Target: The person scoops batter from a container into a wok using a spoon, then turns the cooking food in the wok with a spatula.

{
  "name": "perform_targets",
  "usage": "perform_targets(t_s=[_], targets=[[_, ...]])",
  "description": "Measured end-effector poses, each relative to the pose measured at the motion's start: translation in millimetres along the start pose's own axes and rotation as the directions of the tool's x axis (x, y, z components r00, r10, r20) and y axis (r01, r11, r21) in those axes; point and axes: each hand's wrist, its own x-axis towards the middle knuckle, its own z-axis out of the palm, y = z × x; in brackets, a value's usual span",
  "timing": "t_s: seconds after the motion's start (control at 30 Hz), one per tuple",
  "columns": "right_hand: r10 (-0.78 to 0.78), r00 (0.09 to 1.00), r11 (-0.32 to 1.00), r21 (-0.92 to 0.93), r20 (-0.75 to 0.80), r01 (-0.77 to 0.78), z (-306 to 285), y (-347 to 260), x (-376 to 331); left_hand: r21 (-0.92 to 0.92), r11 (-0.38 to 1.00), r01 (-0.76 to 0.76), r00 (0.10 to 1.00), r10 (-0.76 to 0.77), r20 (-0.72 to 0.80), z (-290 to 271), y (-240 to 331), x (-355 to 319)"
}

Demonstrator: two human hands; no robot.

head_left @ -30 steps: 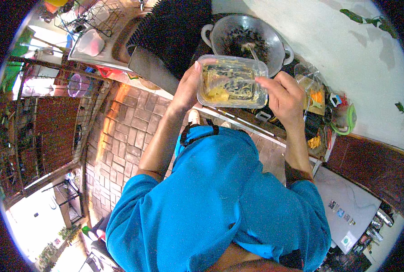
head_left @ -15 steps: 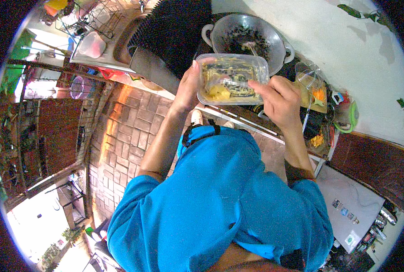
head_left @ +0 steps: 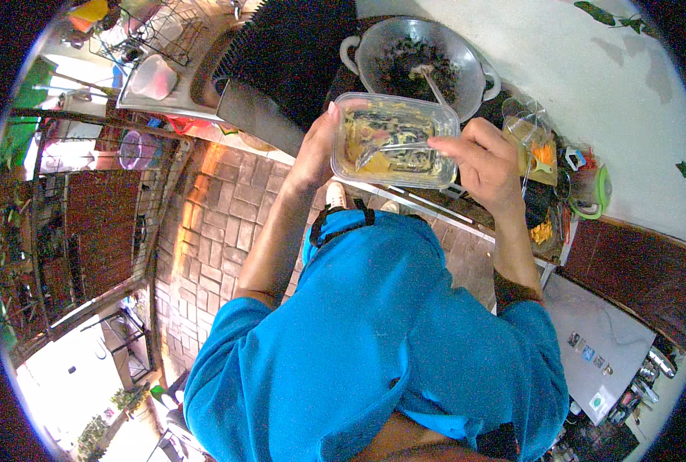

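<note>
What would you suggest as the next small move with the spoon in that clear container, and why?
Probably draw the spoon once more across the bottom of the clear container. The left hand holds the container up just in front of the metal pot, the right hand works the spoon inside it, and yellow and dark food remains inside.

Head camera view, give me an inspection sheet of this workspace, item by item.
Surface: dark counter, crowded along the wall.
Job's things: clear plastic container with yellowish food, held above the counter; a utensil lies in it.
Clutter: metal pot with dark contents and a spoon; plastic bags with orange pieces; green-rimmed jug.
Hands: left hand grips the container's left end; right hand grips its right end, fingers at the utensil.
Cables: nothing seen.
Surroundings: brick-paved floor, sink with dish rack, white wall.
</note>
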Motion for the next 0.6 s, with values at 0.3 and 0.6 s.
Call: perform_targets(t_s=[0.3,0.6], targets=[[0.028,0.999,0.997,0.077,0.044,-0.031,2.9,5.1,4.2,-0.051,0.997,0.050,0.998,-0.047,0.042,-9.8,2.9,1.8],[0.177,0.976,0.984,-0.016,-0.124,-0.180,-5.5,11.5,5.4,0.069,0.994,-0.081,0.997,0.081,-0.005,-5.3,11.4,6.7]])
